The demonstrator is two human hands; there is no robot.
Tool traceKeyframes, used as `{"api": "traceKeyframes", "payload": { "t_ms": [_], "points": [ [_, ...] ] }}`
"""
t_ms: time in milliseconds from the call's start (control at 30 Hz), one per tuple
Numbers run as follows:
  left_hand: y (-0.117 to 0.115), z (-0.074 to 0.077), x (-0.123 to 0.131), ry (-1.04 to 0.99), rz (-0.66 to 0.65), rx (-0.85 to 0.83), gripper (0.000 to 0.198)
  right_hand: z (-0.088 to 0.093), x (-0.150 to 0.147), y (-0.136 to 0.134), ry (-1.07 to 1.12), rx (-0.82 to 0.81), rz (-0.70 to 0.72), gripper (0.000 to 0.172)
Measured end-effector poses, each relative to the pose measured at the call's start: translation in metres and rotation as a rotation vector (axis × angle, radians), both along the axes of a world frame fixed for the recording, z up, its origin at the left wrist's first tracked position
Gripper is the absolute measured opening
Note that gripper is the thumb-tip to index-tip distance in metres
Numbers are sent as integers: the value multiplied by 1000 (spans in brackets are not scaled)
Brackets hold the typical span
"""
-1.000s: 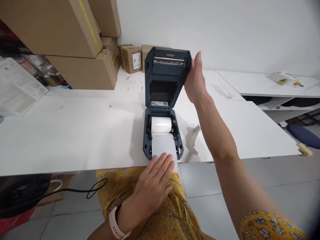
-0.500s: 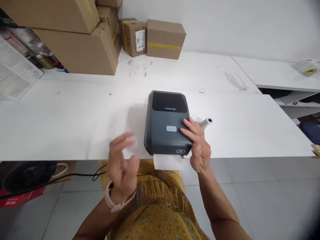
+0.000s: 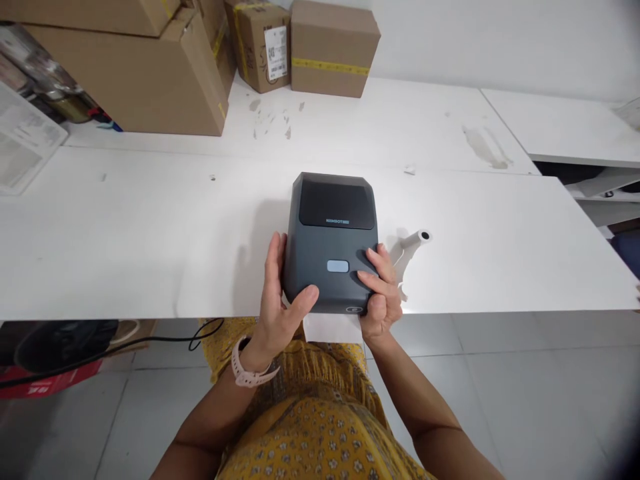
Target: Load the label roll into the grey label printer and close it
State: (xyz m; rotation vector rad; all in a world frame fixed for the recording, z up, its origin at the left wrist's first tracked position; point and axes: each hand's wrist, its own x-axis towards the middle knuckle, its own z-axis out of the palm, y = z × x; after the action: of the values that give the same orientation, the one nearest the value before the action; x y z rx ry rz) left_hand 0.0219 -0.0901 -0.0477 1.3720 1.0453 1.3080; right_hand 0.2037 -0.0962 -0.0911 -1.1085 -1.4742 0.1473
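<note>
A dark grey-blue label printer [image 3: 330, 247] with a light-blue button is at the front of the white table. White label paper [image 3: 333, 329] sticks out of its near side, past the table edge. My left hand [image 3: 280, 300] grips the printer's left side, thumb on top near the front corner. My right hand [image 3: 383, 293] holds the right side, with fingertips on the top face and part of the hand against the front corner. A white holder with a tube-like end [image 3: 417, 239] stands just right of the printer, partly hidden by my right hand.
Cardboard boxes [image 3: 335, 50] stand at the back and back left. A clear plastic case [image 3: 25, 140] lies at the far left. The white table [image 3: 480, 267] ends close to my body. A black cable [image 3: 150, 339] runs below the edge at left.
My left hand has come from the air beside the printer onto its left side. My right hand stays on the right side. The camera view has shifted slightly.
</note>
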Motion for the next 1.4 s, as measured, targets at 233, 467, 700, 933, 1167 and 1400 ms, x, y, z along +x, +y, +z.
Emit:
{"api": "traceKeyframes", "payload": {
  "t_ms": [233,467,700,933,1167,1400],
  "points": [
    [-61,-26,-10,48,-16,-1,37,7,-9,2,91,136,9,40],
    [-54,-2,23,-102,-237,-623,49,11,-3,0,45,118,17,39],
    [-54,-8,27,-106,-236,-595,51,13,-3,-1,31,76,-13,38],
    [-41,4,-4,145,-622,-345,31,51,4,-4,-194,-49,-5,39],
    [-43,22,-31,127,-501,4,17,83,5,-2,-590,-143,13,45],
    [-25,-2,-19,97,206,227,38,76,10,-1,-490,-196,126,44]
  ]
}}
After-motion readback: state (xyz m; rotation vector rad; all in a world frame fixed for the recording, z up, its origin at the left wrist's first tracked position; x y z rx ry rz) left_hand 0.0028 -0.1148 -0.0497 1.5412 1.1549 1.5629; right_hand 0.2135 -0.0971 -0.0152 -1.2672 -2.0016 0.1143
